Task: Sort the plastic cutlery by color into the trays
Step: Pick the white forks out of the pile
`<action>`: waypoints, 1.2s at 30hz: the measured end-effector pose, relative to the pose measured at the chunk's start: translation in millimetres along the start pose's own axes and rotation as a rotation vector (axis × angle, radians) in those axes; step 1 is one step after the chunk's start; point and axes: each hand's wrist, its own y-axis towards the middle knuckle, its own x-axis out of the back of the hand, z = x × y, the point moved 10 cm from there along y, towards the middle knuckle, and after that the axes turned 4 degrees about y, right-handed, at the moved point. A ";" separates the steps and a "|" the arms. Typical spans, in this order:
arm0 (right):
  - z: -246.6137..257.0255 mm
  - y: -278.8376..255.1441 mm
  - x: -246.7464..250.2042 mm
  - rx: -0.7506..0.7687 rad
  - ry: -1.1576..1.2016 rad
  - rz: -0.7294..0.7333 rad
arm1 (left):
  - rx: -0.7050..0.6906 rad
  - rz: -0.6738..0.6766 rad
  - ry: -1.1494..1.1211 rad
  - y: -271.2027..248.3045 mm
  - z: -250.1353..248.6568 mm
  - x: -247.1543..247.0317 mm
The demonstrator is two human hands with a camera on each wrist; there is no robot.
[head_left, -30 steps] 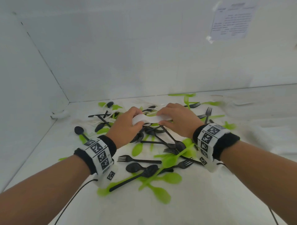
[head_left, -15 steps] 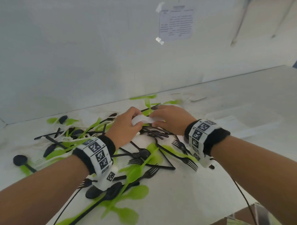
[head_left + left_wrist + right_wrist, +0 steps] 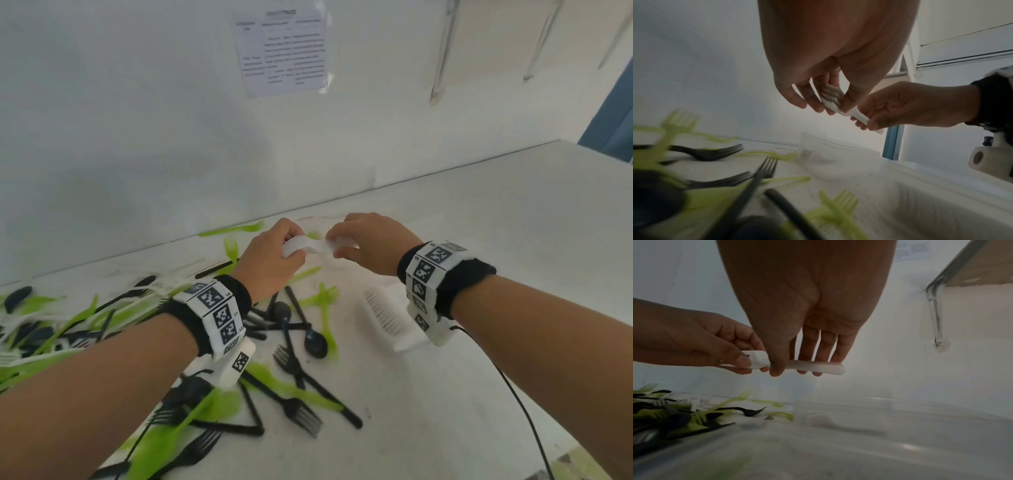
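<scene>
Step in hand, as I read it: a bunch of white cutlery has been gathered and is being carried toward a tray.

Left hand (image 3: 270, 260) at about 10 o'clock of the head view's centre, fingers curled, pinching the tine end of the white cutlery bundle (image 3: 310, 245); the left wrist view shows several stacked white forks (image 3: 831, 97) between thumb and fingers. Right hand (image 3: 370, 241), just to its right, thumb and fingers closed on the handle end (image 3: 816, 368).

The bundle spans between both hands, held level, clear above the tabletop (image 3: 479, 240).

Green and black cutlery pile (image 3: 291, 342) lies below, at 7 o'clock of the hands, unsorted.

Clear tray (image 3: 879, 418) sits just under the right hand; something pale lies inside, too blurred to name.

Next move likely needs lowering the bundle into that tray and both hands letting go together so the pieces stay aligned.
</scene>
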 end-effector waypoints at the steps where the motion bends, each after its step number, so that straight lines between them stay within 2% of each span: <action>1: -13.4 3.3 4.1 0.007 -0.003 0.013 | 0.014 -0.006 -0.010 8.7 -6.9 -8.4; 8: -70.1 27.1 18.5 0.125 0.008 0.116 | 0.142 -0.047 -0.018 54.2 -34.7 -51.7; 12: -91.9 48.3 23.7 0.124 0.009 0.111 | 0.143 -0.061 0.026 79.7 -35.0 -64.6; 18: -131.3 81.8 19.2 0.049 -0.114 0.176 | 0.161 0.074 0.327 122.2 -24.6 -79.6; 20: -139.7 89.3 13.4 0.040 -0.121 0.224 | 0.171 0.163 0.452 136.3 -17.1 -86.9; 24: -145.8 98.5 -2.1 0.057 -0.127 0.339 | 0.216 0.344 0.555 149.6 -1.6 -105.8; 30: -136.7 108.2 -13.0 0.104 -0.147 0.408 | 0.201 0.189 0.550 160.2 6.7 -103.9; 33: -125.1 118.8 -14.4 0.113 -0.144 0.399 | 0.202 0.175 0.551 161.7 7.3 -104.7; 36: -118.3 124.5 -28.0 0.134 -0.203 0.467 | 0.211 0.180 0.547 161.2 11.1 -105.9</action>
